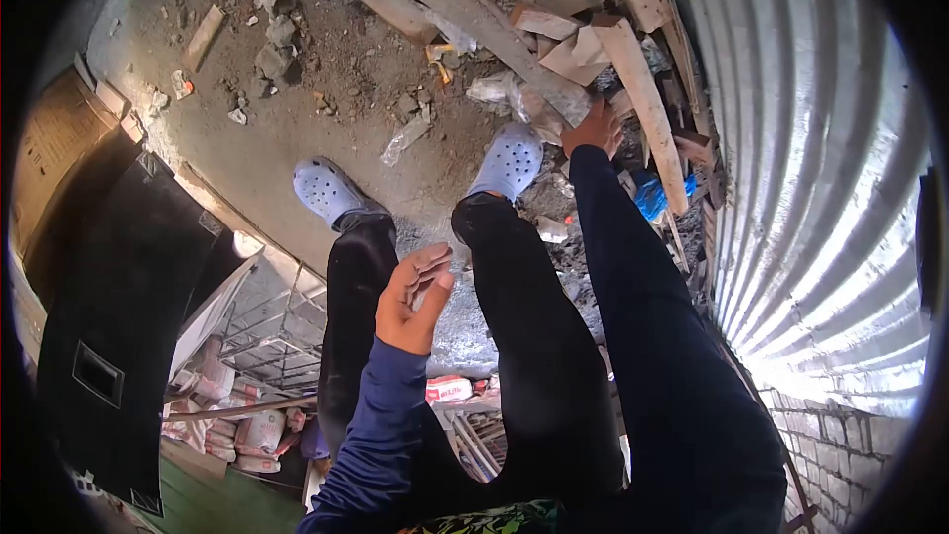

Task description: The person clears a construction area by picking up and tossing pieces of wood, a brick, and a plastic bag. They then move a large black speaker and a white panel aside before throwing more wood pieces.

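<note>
Head view: here's my right hand [593, 129], right at the near end of the long board [470, 12], which slants forward-left from my fingers; grip, I can't tell. My left hand [415, 297], farther back, hangs empty, loosely parted.

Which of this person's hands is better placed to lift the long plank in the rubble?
Probably the right hand: it is down at the near end of the long plank, though its grip cannot be made out. The left hand hangs half-curled, well short of the plank, seemingly empty.
</note>
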### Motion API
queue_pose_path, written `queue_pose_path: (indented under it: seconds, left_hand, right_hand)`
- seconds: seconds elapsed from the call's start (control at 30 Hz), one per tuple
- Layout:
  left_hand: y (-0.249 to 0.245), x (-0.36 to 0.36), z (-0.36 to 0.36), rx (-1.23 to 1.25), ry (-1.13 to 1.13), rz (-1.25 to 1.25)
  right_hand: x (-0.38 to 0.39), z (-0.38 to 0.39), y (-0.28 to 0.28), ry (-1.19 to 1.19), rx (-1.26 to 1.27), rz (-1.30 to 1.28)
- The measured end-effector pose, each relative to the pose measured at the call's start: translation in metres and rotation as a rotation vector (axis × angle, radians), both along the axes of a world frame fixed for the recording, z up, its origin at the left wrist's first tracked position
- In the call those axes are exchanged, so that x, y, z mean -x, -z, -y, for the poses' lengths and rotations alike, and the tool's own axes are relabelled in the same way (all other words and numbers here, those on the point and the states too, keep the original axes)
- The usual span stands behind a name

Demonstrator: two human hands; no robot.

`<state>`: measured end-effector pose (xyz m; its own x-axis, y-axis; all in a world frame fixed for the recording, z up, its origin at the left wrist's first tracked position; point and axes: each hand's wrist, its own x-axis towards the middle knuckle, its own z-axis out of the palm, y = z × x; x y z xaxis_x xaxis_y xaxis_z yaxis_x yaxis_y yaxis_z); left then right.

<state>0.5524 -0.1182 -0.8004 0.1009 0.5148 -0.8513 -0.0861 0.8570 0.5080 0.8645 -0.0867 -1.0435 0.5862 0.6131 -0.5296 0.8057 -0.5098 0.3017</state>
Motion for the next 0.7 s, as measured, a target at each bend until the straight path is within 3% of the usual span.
queue_pose_path:
  seconds: [0.2, 0.33, 0.43, 0.5, 0.53, 0.6, 0.63, 0.67, 0.7]
  left_hand:
    - [0.011, 0.009, -0.009, -0.066, 0.157, -0.032]
    - [0.018, 0.017, -0.005, -0.058, 0.202, -0.075]
    - [0.002, 0.020, 0.004, -0.055, 0.204, -0.071]
    - [-0.003, 0.018, 0.014, -0.081, 0.113, -0.047]
    - [-0.009, 0.016, 0.019, -0.071, 0.037, -0.027]
    - [-0.020, 0.017, 0.023, -0.020, -0.025, 0.042]
    - [-0.019, 0.019, 0.028, 0.063, -0.209, 0.232]
    - [-0.023, 0.015, 0.031, 0.160, -0.391, 0.419]
    - [-0.042, 0.007, 0.022, 0.080, -0.467, 0.533]
  right_hand:
    - [-0.006, -0.003, 0.000, -0.073, -0.148, -0.052]
    - [-0.012, -0.006, -0.029, -0.154, -0.034, -0.177]
    - [0.000, 0.003, -0.095, -0.117, 0.160, -0.457]
    - [0.016, 0.009, -0.169, -0.085, 0.073, -0.794]
    - [0.032, -0.006, -0.222, -0.080, 0.290, -0.832]
    - [0.064, 0.008, -0.290, -0.012, 0.201, -1.009]
    - [0.078, 0.017, -0.318, -0.065, 0.196, -1.117]
    - [0.084, 0.005, -0.347, 0.013, 0.236, -1.382]
    - [0.074, 0.001, -0.351, 0.010, 0.302, -1.501]
